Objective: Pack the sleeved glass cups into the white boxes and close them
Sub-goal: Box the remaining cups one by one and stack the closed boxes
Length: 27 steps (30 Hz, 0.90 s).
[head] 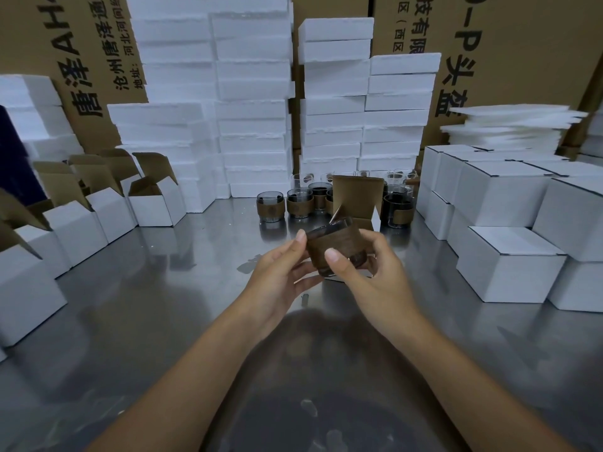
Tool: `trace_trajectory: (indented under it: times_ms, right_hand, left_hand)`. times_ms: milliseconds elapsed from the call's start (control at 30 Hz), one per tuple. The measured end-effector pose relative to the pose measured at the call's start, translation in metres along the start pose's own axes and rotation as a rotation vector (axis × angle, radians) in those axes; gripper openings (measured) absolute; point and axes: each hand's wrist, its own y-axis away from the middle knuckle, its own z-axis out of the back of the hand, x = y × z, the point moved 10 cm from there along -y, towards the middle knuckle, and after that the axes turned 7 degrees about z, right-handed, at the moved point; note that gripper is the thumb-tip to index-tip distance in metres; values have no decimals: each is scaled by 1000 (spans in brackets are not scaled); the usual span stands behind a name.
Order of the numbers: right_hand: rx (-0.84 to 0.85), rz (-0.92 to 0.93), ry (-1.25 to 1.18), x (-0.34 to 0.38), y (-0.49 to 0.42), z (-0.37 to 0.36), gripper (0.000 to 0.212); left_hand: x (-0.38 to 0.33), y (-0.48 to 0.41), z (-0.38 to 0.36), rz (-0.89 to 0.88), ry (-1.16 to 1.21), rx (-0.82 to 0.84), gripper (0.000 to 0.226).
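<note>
While both hands grip it, the item stands as follows.

Item: sleeved glass cup point(332, 249), tilted and held above the steel table point(163, 288), just in front of an open white box point(357, 190) with its brown lid flap upright.

Hands: left hand point(280, 272) is curled round the cup's left side with its thumb near the rim. Right hand point(368, 269) is clamped on the right side, thumb across the sleeve.

Hazards, as judged:
- Glass may slide inside the sleeve if only the sleeve is pinched.
- Rim may catch a side flap on entry and fold it inward, which would spoil the closing.
- The box looks light and could skid back on the smooth steel into the waiting cups point(300, 203) close behind it — glass on glass.

Not determinable:
- The box mouth and interior are covered by the cup and hands, so whether it is empty is unknown.
- Right fingers are behind the cup.
- Several cups behind the lid flap are partly hidden — no count possible.
- The stamp on the sleeves is too small to read.
- The open boxes point(153, 203) at left are cut off by the frame edge.
</note>
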Motion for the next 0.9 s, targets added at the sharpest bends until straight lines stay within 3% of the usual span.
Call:
trace_trajectory:
  times_ms: [133,400,533,900]
  right_hand:
    - [-15,14,2,0,-1,2,61]
    - [85,14,80,-2,2,-4,70]
    - [91,95,125,3,1,-3,63]
    - [40,210,127,9,-2,2,63]
  left_hand:
    - [-1,2,-2,-5,-23,11,62]
    - [-10,7,-7,-62,-60,58,45]
    - [-11,6,-8,-74,-21,94,64]
    - [-16,5,-15,-132,61,189,58]
